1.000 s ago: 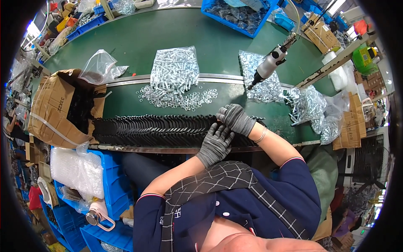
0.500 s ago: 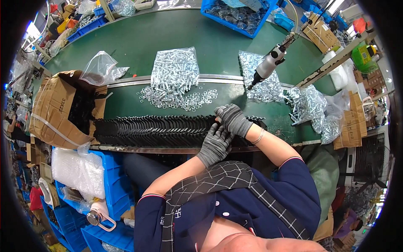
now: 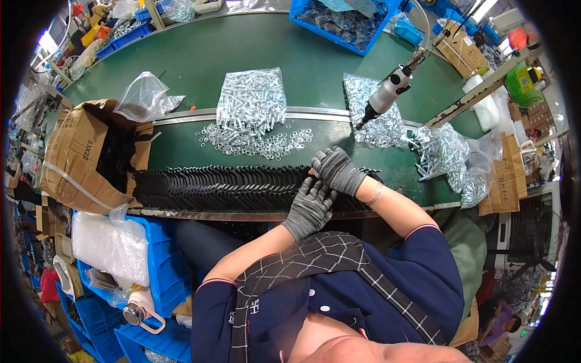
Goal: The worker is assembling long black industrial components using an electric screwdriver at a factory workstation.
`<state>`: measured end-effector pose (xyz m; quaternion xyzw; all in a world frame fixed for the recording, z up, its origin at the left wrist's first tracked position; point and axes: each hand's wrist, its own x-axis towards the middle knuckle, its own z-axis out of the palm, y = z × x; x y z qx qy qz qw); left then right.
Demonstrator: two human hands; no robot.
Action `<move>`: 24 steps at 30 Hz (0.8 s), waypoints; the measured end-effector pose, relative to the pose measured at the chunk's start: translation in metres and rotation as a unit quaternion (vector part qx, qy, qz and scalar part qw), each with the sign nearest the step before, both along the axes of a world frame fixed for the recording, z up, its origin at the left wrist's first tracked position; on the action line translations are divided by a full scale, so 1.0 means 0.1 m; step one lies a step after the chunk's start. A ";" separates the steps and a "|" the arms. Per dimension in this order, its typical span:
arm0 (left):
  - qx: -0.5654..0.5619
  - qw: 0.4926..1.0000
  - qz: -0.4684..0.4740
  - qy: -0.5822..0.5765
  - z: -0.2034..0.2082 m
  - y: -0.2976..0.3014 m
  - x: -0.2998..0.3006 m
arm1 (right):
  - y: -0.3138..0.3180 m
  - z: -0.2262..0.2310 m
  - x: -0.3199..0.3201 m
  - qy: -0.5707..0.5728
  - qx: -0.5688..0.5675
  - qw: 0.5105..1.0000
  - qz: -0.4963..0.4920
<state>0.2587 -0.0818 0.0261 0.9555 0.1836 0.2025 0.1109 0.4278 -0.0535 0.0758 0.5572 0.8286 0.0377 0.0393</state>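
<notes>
A long row of thin black curved metal parts (image 3: pixel 230 189) stands packed along the near edge of the bench. Both my hands, in grey striped gloves, are at its right portion. My left hand (image 3: pixel 308 212) lies over the parts, fingers stretched forward and slightly apart. Just beyond and right of it, my right hand (image 3: pixel 339 172) has its fingers curled down toward the left fingertips; whatever is pinched there is hidden. Behind the row lie loose silver nuts or rings (image 3: pixel 266 145), in front of an open clear bag of silver bolts (image 3: pixel 251 100).
An air screwdriver (image 3: pixel 387 94) hangs above a bag of small silver hardware (image 3: pixel 363 127). More bolts (image 3: pixel 442 151) spill from bags at right. A cardboard box (image 3: pixel 78 157) with black parts stands left; a blue bin (image 3: pixel 315 24) sits at the back.
My hands stay at nearly the same spot, the right one shifting very slightly. The row of black parts and the hardware look the same.
</notes>
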 end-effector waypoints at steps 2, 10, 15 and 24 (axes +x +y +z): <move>0.006 1.000 -0.001 0.000 0.00 0.00 0.00 | -0.03 -0.06 -0.01 0.010 0.023 1.000 -0.017; 0.001 1.000 -0.006 0.006 -0.01 0.01 0.00 | 0.03 0.03 -0.10 0.003 -0.036 0.997 -0.062; 0.010 1.000 -0.006 -0.003 -0.03 0.00 -0.01 | -0.04 -0.05 -0.08 0.039 0.072 0.996 -0.023; 0.008 1.000 -0.012 0.005 0.00 0.01 -0.01 | -0.03 -0.06 -0.06 0.027 0.075 0.997 -0.023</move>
